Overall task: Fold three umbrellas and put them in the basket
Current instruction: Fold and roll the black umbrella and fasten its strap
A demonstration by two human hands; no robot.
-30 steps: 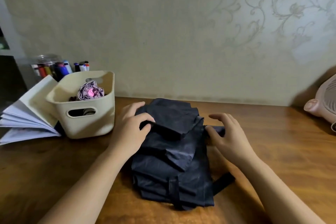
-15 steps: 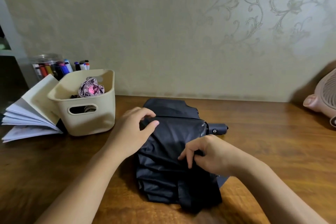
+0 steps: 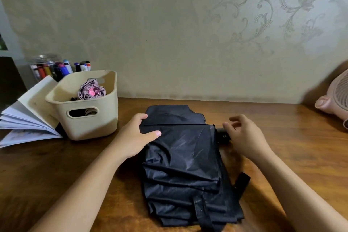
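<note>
The left hand (image 3: 136, 136) lies on the left edge of the black umbrella (image 3: 184, 156). Its fingers curl over the far fold of cloth and the thumb stretches flat across the layer below, so the bundle is held between them. The right hand (image 3: 244, 134) sits at the umbrella's right side with loosely bent, blurred fingers at the short black handle (image 3: 223, 135). Whether it grips the handle or only touches it cannot be told.

The umbrella rests in the middle of the wooden table (image 3: 291, 147). Its handle pokes out to the right, toward the pink fan (image 3: 337, 98), so the shaft seems to run left to right under the far part of the cloth. The pleated canopy is stacked in flat layers that stretch from there toward the near edge, and a closing strap (image 3: 242, 182) trails off the right side.

To the left stands the cream basket (image 3: 105, 124), well apart from the black cloth. A folded mauve umbrella (image 3: 92, 90) stands upright inside it. Against the basket's left side leans an open book (image 3: 28, 115) with fanned pages, and behind both is a clear jar of markers (image 3: 47, 66).
</note>
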